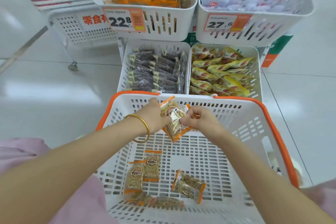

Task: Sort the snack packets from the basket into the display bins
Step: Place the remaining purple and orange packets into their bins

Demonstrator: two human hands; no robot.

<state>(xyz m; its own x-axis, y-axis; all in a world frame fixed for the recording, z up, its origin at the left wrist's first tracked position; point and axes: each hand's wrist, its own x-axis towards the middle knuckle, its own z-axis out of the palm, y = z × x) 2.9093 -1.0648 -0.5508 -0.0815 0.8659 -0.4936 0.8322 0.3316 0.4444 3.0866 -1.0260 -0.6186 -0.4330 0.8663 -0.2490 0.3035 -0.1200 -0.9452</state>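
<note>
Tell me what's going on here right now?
A person's left hand and right hand together grip a bunch of clear orange-edged snack packets over the white slotted plastic basket with orange handles. Several matching loose packets lie on its floor. The upper-left white display bin of orange packets is well stocked.

Bright, even overhead light glares off the floor (45, 82) — edges bowed, perhaps slightly soft.
</note>
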